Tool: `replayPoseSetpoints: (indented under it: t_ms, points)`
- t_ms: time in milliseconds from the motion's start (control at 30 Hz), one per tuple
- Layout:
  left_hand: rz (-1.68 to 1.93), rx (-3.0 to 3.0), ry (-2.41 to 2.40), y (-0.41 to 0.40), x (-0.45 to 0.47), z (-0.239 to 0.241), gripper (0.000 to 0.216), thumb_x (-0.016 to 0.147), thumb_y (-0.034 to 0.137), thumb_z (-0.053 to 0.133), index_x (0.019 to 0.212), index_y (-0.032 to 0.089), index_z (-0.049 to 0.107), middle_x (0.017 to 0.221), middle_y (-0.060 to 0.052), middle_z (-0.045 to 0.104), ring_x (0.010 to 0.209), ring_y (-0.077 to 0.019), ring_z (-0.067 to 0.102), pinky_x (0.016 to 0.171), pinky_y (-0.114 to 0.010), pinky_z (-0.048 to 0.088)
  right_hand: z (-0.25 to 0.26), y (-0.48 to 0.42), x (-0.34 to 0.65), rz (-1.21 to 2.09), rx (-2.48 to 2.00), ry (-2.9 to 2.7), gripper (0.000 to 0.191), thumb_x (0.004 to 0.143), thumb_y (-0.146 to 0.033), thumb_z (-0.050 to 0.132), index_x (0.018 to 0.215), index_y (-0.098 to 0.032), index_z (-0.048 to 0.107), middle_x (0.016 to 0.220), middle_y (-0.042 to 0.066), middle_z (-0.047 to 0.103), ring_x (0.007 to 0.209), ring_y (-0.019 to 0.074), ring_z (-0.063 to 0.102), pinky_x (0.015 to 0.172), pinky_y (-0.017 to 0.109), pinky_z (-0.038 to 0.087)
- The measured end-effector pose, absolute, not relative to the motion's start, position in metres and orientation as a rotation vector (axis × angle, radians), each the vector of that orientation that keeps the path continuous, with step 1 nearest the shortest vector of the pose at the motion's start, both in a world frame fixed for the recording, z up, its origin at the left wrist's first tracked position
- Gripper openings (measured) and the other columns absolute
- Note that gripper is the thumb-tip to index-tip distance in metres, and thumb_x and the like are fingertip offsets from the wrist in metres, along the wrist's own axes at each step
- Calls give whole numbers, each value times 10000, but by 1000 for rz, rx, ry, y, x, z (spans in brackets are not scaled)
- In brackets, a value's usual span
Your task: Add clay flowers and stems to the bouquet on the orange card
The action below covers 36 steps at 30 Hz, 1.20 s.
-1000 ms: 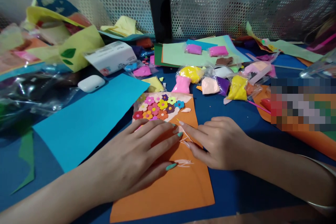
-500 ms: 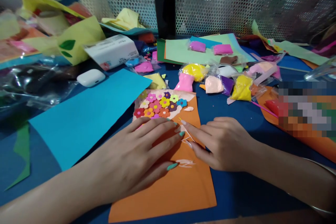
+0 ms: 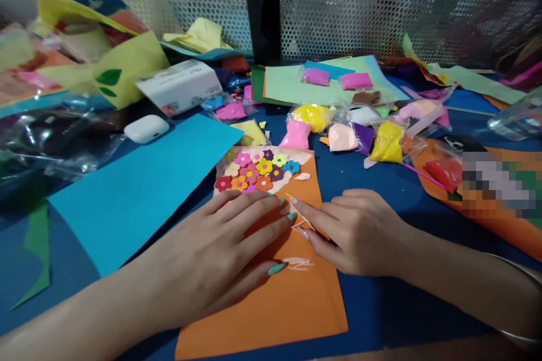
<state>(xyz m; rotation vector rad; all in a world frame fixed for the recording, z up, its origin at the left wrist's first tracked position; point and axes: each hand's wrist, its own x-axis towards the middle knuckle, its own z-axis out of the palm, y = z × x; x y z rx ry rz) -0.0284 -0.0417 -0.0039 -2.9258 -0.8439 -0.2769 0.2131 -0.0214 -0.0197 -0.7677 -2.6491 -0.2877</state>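
My left hand (image 3: 220, 248) lies flat with fingers spread on an orange paper sheet (image 3: 275, 304). My right hand (image 3: 355, 231) rests beside it, its index finger and thumb pinched at thin pale clay strips (image 3: 301, 224) stuck on the sheet. A second squiggle of pale strips (image 3: 297, 263) lies just below my left thumb. Above my fingers sits a cluster of small colourful clay flowers (image 3: 256, 170) on a cream patch, with one loose pale clay bit (image 3: 302, 176) to its right.
A light blue sheet (image 3: 139, 186) lies left of the orange one. Several clay packets (image 3: 347, 135) are piled behind, with a white earbud case (image 3: 146, 128), a white box (image 3: 180, 86), a dark phone (image 3: 263, 17) upright against perforated mesh, and heaps of coloured paper around.
Both hands have stayed in place on the orange sheet; my right fingertips have shifted only slightly at the pale strips. The camera view has moved a little.
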Motion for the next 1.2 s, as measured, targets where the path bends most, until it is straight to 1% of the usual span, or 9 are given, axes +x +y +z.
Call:
replayPoseSetpoints:
  t_ms: [267, 433, 600, 833, 1200]
  points:
    - [-286, -2906, -859, -42, -28, -5, 334, 988, 346, 428, 1219, 214, 630, 1281, -55, 655, 1149, -235, 576, 951, -371, 440, -19, -23, 213, -272, -805, -2649, 318, 938, -260, 490, 1115, -129, 720, 606, -15, 684, 463, 114, 556, 537, 315, 313]
    - [-288, -2916, -851, -42, -27, -5, 335, 987, 347, 432, 1221, 211, 629, 1273, -60, 658, 1137, -234, 582, 949, -370, 442, -18, -23, 213, -291, -815, -2640, 331, 927, -268, 493, 1121, -124, 720, 613, -15, 682, 464, 128, 566, 527, 324, 315]
    - [-296, -2917, -848, -41, -27, -4, 337, 986, 348, 433, 1218, 209, 633, 1274, -60, 658, 1147, -234, 579, 976, -377, 437, -19, -23, 214, -276, -814, -2651, 334, 939, -275, 489, 1135, -120, 712, 646, -8, 705, 486, 122, 586, 531, 323, 311]
    - [-301, -2896, -837, -42, -27, -4, 345, 990, 349, 421, 1222, 207, 632, 1279, -57, 657, 1160, -234, 575, 975, -372, 442, -18, -22, 212, -269, -814, -2661, 336, 954, -275, 472, 1135, -118, 707, 657, -11, 713, 473, 125, 581, 524, 324, 302]
    - [-288, -2895, -841, -41, -29, -6, 353, 990, 358, 408, 1213, 216, 641, 1301, -63, 641, 1136, -241, 596, 970, -386, 473, -13, -21, 211, -268, -873, -2738, 351, 950, -278, 473, 1182, -132, 691, 616, -10, 702, 468, 122, 587, 527, 306, 320]
